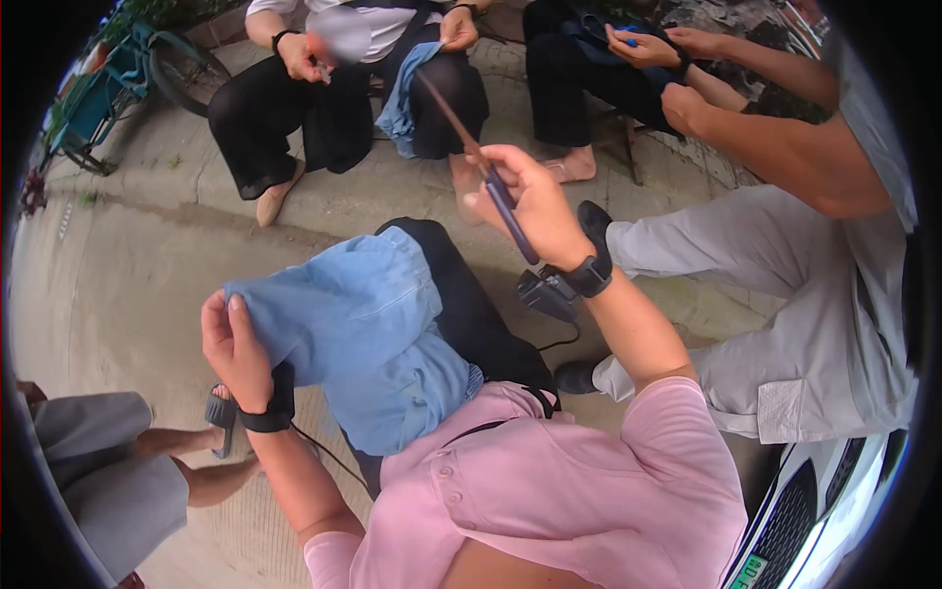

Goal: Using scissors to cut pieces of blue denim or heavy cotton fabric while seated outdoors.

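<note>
My left hand pinches the left edge of a light blue denim garment between thumb and fingers. The garment lies bunched across my lap and dark-clothed leg. My right hand is raised above and right of it, closed on a long pair of scissors seen nearly edge-on. Their dark purple handle runs down toward my wrist, and the thin brownish blade points up and left, away from the garment. How the fingers sit in the handle is partly hidden.
Opposite me, a seated person in black trousers holds another blue cloth. Another person handles dark blue fabric at the upper right. Grey-trousered legs stand close right; a white car is behind them. Grey shorts show left.
</note>
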`<state>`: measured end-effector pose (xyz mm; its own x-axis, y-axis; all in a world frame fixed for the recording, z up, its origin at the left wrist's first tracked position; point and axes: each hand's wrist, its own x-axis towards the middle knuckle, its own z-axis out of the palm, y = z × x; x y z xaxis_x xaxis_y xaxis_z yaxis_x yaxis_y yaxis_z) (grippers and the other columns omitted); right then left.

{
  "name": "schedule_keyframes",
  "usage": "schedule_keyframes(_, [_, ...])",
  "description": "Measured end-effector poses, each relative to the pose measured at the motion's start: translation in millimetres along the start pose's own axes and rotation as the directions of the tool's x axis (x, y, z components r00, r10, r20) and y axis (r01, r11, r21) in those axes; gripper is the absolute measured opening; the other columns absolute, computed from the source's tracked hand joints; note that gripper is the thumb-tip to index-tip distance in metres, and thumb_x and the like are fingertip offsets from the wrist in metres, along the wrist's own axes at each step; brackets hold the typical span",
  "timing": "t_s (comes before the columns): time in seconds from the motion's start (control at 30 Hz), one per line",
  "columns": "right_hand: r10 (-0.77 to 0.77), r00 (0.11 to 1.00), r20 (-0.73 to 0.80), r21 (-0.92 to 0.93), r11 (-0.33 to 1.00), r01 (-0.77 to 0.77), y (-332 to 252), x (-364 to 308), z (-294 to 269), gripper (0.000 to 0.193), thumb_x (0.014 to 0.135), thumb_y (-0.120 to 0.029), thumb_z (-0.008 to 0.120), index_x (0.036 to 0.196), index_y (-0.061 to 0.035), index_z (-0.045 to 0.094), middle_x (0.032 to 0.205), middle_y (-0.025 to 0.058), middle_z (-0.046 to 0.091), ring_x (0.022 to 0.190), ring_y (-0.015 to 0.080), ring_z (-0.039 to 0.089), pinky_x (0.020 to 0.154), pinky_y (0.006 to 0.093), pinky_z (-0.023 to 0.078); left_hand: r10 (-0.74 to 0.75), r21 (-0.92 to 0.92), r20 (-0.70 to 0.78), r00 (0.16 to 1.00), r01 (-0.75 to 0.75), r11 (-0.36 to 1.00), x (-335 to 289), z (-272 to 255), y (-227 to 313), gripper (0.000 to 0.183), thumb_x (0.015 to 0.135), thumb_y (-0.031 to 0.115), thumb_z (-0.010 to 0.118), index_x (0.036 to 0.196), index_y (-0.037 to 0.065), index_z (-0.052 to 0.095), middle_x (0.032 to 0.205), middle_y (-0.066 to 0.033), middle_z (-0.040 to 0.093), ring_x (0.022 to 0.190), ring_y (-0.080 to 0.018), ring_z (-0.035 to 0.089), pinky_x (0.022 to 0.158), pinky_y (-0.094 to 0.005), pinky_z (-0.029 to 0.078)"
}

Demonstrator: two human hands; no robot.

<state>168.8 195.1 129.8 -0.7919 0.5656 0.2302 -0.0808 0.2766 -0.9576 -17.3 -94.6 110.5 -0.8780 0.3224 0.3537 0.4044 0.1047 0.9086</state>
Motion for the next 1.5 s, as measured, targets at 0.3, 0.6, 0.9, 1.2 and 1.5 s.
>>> schedule_keyframes(0.3, [0.160, 0.984, 0.073, 0.041, 0.986, -0.163, -15.9, -11.9, 16.4, 0.045, 0.081, 0.000, 0.068, 0.122, 0.0016, 0.049, 0.080, -0.0039, 0.053, 0.066, 0.0008, 0.046, 0.058, 0.0153, 0.038, 0.105, 0.117, -0.099, 0.990, -0.093, 0.989, 32.1, -1.3, 7.0, 0.018, 0.092, 0.013, 0.058, 0.100, -0.003, 0.061, 0.079, -0.0005, 0.060, 0.072, -0.0067, 0.052, 0.066, -0.0214, 0.043])
schedule_keyframes(0.6, [0.168, 0.982, 0.091, 0.233, 0.955, -0.185, -19.1, -5.7, 18.5, 0.040, 0.083, -0.005, 0.068, 0.118, 0.0008, 0.050, 0.072, -0.0018, 0.055, 0.051, 0.0019, 0.046, 0.043, 0.0176, 0.033, 0.125, 0.090, -0.074, 0.989, -0.119, 0.989, 28.8, 3.7, 6.8, 0.017, 0.093, 0.014, 0.057, 0.098, -0.002, 0.061, 0.079, 0.0013, 0.060, 0.073, -0.0048, 0.051, 0.066, -0.0199, 0.043])
schedule_keyframes(0.9, [0.158, 0.987, 0.032, 0.236, 0.958, -0.161, -19.6, -4.5, 9.8, 0.042, 0.080, -0.005, 0.070, 0.117, -0.0004, 0.050, 0.069, -0.0003, 0.056, 0.049, 0.0037, 0.047, 0.043, 0.0197, 0.037, 0.050, 0.007, 0.025, 0.998, -0.050, 0.999, 22.5, 5.7, 11.4, 0.018, 0.096, 0.015, 0.055, 0.105, 0.000, 0.059, 0.092, 0.0026, 0.058, 0.084, -0.0042, 0.050, 0.076, -0.0178, 0.039])
schedule_keyframes(1.2, [0.179, 0.984, 0.006, 0.297, 0.939, -0.173, -18.0, -6.6, 8.1, 0.043, 0.080, -0.007, 0.070, 0.116, 0.0010, 0.050, 0.070, -0.0006, 0.056, 0.049, 0.0028, 0.047, 0.043, 0.0193, 0.037, 0.027, -0.021, 0.013, 1.000, -0.027, 0.999, 13.0, 3.9, 8.8, 0.018, 0.097, 0.016, 0.053, 0.104, 0.000, 0.059, 0.092, 0.0012, 0.058, 0.084, -0.0054, 0.050, 0.077, -0.0195, 0.040])
schedule_keyframes(1.5, [0.055, 0.998, 0.028, 0.163, 0.985, -0.059, -11.3, -9.5, 18.0, 0.048, 0.080, -0.007, 0.071, 0.120, 0.0026, 0.046, 0.080, -0.0012, 0.053, 0.073, 0.0042, 0.049, 0.066, 0.0209, 0.042, -0.014, -0.053, 0.056, 0.998, 0.017, 0.998, 7.0, -1.2, 8.8, 0.019, 0.097, 0.017, 0.052, 0.102, -0.001, 0.057, 0.091, -0.0003, 0.057, 0.083, -0.0068, 0.050, 0.076, -0.0207, 0.041])
